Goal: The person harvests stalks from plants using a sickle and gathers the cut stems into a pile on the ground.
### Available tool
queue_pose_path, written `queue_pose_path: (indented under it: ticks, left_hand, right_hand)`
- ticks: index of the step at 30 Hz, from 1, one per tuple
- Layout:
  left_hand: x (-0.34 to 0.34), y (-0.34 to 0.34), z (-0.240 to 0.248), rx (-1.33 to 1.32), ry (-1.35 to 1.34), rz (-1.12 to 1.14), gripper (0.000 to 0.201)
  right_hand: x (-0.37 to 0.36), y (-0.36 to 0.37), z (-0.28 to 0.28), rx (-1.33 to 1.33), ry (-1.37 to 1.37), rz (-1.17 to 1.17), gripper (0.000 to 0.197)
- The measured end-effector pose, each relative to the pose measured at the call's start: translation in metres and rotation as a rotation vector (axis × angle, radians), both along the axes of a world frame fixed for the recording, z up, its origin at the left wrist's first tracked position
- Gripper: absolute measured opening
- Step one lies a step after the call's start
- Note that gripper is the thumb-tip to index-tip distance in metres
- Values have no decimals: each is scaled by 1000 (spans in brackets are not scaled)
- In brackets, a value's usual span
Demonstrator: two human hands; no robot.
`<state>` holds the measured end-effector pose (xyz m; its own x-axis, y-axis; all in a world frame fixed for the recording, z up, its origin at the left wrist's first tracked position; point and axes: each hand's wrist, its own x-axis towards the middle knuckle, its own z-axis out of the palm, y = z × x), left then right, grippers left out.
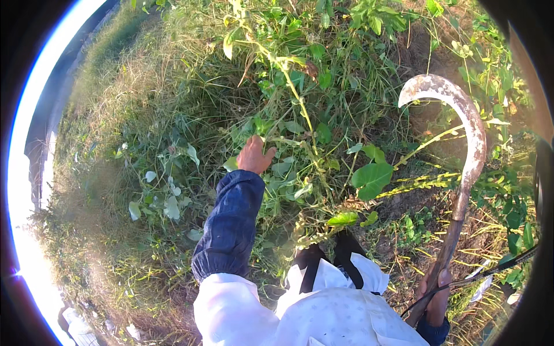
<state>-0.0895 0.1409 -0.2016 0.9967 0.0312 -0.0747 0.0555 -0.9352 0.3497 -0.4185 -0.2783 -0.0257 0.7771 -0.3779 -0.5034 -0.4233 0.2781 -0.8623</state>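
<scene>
Weed cutting with a sickle, seen from above the worker's head.

Left of the sickle (470, 135), the left hand (254, 154), in a dark blue sleeve (231, 222), reaches into a tangle of weed stems (300, 115) and broad green leaves (371, 177); its fingers are curled down among the stems, though whether they truly clench one cannot be told. The stems stand uncut and upright left of the blade, so the cutting of this clump appears yet to be done. The sickle itself is held raised, its rusty curved blade arching above the foliage, clear of the stems. Below the blade, the right hand (437, 291) is clenched around the wooden handle (449, 245). Uncut growth surrounds the sickle on all sides.
</scene>
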Motion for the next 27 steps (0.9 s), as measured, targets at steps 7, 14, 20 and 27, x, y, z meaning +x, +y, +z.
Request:
queue_pose_path:
  ticks: [7,14,20,27]
  left_hand:
    - [18,88,-181,-194,-1,338,47]
    - [-19,87,-83,-494,192,167,27]
    - [-63,138,63,-165,24,65,29]
    - [-113,105,108,-206,-45,-38,33]
  right_hand:
    - [-81,45,-9,-26,54,5,42]
    - [-108,90,0,-63,108,-92,44]
    - [-86,90,-9,-29,184,48,48]
    - [-84,75,-27,39,131,261,47]
